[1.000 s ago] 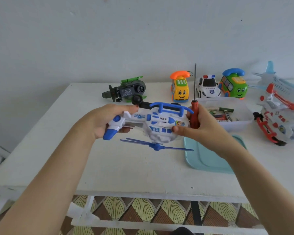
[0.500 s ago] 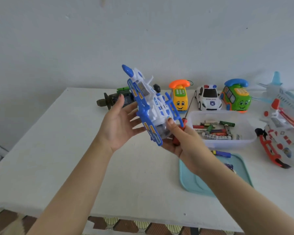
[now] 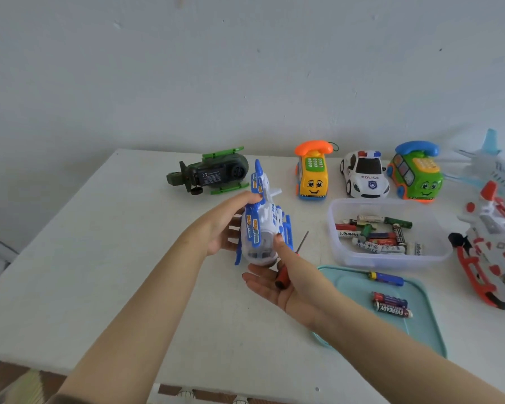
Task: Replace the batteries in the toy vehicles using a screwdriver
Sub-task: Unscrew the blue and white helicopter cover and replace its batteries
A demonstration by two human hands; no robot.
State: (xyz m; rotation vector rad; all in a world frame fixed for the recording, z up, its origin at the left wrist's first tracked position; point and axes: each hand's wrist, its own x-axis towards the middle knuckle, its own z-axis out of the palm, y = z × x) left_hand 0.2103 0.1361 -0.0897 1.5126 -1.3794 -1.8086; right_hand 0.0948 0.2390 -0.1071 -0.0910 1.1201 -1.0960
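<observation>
Blue-white helicopter (image 3: 260, 228) in left hand (image 3: 219, 228), right hand (image 3: 287, 284), near teal tray (image 3: 421, 330) edge.

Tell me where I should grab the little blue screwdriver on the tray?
Take the blue screwdriver by its thick blue handle. Come straight down from above and pinch across its width. It lies flat on the teal tray with bare tray along both long sides, so fingers should fit. The batteries lie apart from it, nearer you, and the clear box sits just behind.
</observation>
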